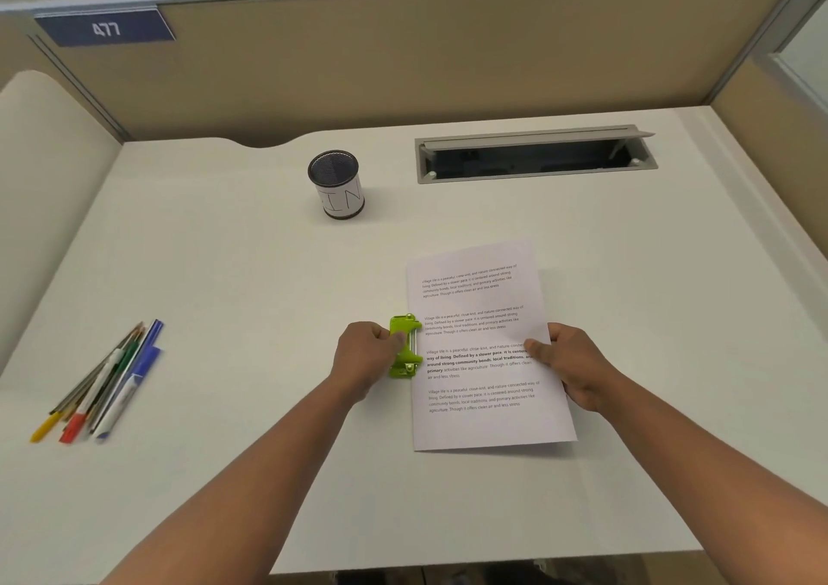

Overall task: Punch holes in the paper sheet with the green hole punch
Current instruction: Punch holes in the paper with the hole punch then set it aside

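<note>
Left hand (365, 356): fingers curled over the near side of the green hole punch (405, 346), thumb tip pressed on its top lever; the fingertips underneath are hidden by the knuckles, so how far they wrap cannot be told. Right hand (578, 367): thumb laid flat on the printed face of the paper sheet (479, 347) at its right edge, the other fingers tucked under or behind the edge and out of sight, a pinch on the sheet. Punch sits at the sheet's left long edge, about midway along it, its mouth facing the paper; whether the edge is actually inside the slot is hard to make out, the metal bar covers that line. Sheet lies on the desk (251, 280), slightly skewed, four blocks of small print, mostly unreadable. Both forearms bare, running off the bottom of the frame. Farther out: a black mesh pen cup (337, 185) with a white label, lettering partly turned away, well behind the sheet; a grey cable tray (535, 154) with its flap raised, interior dark; a loose bundle of pens and pencils (105, 385) far left. Partition behind carries a blue plate (105, 28) reading 477.
</note>
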Tool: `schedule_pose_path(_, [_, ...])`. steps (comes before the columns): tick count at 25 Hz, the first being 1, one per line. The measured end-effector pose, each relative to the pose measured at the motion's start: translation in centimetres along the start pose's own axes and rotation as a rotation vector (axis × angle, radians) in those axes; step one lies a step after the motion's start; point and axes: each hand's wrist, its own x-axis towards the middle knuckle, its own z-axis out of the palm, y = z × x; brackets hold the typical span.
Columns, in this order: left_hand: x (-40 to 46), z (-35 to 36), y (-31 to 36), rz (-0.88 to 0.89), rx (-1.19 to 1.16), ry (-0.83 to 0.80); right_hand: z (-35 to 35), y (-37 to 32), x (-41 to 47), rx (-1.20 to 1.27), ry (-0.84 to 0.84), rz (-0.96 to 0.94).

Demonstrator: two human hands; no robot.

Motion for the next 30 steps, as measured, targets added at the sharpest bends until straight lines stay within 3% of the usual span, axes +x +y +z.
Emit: schedule_pose_path(30, [-0.18, 0.33, 0.07, -0.061, -0.125, -0.005, 1.05, 0.31, -0.22, 0.002, 0.016, 0.002])
